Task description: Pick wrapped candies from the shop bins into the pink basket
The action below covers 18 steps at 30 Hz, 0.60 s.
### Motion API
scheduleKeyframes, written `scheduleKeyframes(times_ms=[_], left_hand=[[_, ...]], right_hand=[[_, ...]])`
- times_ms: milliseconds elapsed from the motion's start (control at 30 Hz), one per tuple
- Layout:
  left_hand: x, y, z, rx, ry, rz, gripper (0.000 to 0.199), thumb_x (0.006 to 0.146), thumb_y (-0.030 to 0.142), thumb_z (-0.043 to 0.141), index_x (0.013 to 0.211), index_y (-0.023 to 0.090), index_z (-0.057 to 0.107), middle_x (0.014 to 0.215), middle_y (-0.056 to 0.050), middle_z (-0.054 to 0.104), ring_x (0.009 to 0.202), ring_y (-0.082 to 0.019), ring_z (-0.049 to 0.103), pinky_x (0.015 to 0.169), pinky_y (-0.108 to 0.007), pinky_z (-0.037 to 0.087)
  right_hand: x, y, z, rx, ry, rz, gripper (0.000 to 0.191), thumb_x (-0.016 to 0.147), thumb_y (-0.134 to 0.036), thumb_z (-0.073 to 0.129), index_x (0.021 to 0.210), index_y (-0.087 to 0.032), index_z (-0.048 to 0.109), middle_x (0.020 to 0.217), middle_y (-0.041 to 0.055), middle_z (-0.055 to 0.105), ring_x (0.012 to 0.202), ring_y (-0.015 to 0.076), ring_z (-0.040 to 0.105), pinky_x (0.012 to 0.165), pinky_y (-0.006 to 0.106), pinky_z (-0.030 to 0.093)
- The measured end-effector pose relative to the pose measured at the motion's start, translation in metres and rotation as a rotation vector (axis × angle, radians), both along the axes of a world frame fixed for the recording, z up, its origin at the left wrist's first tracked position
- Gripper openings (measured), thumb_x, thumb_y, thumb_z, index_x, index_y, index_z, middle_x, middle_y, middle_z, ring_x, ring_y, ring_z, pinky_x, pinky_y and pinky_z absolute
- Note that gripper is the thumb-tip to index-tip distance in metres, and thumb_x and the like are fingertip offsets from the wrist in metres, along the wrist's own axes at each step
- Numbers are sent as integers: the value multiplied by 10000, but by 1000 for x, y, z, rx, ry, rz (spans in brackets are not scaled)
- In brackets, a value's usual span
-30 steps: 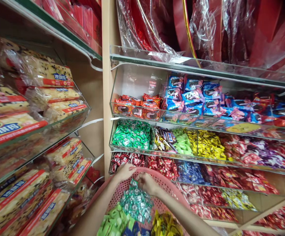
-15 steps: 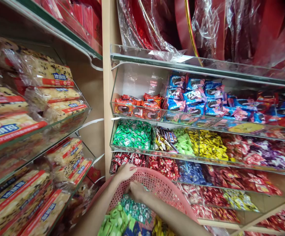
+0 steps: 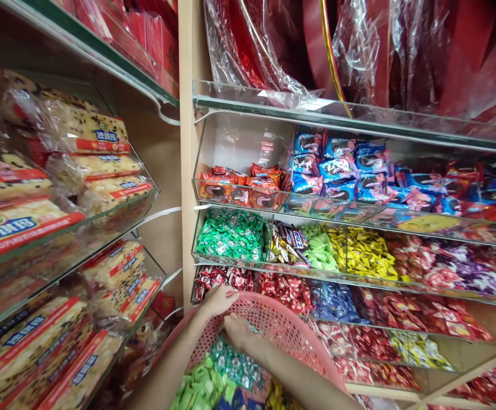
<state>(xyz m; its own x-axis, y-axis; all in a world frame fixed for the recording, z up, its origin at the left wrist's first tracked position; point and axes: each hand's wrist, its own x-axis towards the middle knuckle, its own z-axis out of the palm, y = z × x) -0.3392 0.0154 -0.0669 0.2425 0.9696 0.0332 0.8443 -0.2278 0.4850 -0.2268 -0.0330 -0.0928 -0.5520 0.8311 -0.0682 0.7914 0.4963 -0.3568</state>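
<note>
A pink perforated plastic basket (image 3: 279, 313) is in front of me at the bottom of the head view. My left hand (image 3: 218, 300) lies over its far left rim, gripping it. Inside the basket, near the far wall, my right hand (image 3: 236, 332) is closed with its fingers curled down; what they hold, if anything, is hidden. Just below that hand are teal-green wrapped candies (image 3: 241, 364). Light-green packets (image 3: 200, 387) fill the basket's left side, and yellow-wrapped candies (image 3: 282, 396) show at the lower right, partly behind my right forearm.
Glass-fronted shelves ahead hold green candies (image 3: 230, 236), yellow candies (image 3: 366, 250), blue candies (image 3: 335, 300) and blue snack packs (image 3: 337, 165). Packaged pastries (image 3: 98, 128) fill the shelves on the left. A wooden upright (image 3: 187, 159) stands between both shelf sections.
</note>
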Motion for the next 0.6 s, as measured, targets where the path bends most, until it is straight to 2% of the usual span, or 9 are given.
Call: scheduleKeyframes(times_ms=[133,300,400,467,533,600], left_hand=[[0,0,1,0,-9,-11,310,837,410,462,700,185,627,663,6,617,630,-116,516,530,-217,216],[-2,2,-1,-16,-48,-26,307,812,422,468,732,183,643,672,13,616,648,-122,515,537,-213,235],[-3,2,-1,-60,-39,-32,281,787,393,489,742,172,657,694,8,636,677,-148,533,549,-220,257],[-2,2,-1,-83,-23,-30,270,773,380,507,774,165,669,739,-8,659,703,-172,554,559,-226,279],[-1,2,-1,-72,-24,-28,293,791,400,493,802,170,674,780,-23,674,718,-178,573,571,-227,299],[0,2,-2,-38,-39,-28,320,827,419,454,808,186,673,789,-25,679,721,-163,583,581,-222,307]], right_hand=[[3,0,15,3,-45,-15,228,726,-81,530,857,-178,690,918,87,682,864,194,609,740,267,454],[8,1,49,-66,-62,49,199,695,-111,592,820,-189,726,898,67,705,801,199,618,634,246,435],[15,9,82,-152,-21,105,193,621,-93,652,748,-208,742,759,10,714,669,160,609,550,209,410],[19,18,111,-150,75,148,217,605,-63,641,725,-213,744,685,-27,700,627,132,602,554,187,409],[24,29,142,-66,217,192,196,617,-51,619,684,-193,737,624,-39,676,612,122,602,578,187,410],[28,40,170,54,309,146,136,663,-93,612,663,-169,724,578,-33,647,583,117,586,558,190,390]])
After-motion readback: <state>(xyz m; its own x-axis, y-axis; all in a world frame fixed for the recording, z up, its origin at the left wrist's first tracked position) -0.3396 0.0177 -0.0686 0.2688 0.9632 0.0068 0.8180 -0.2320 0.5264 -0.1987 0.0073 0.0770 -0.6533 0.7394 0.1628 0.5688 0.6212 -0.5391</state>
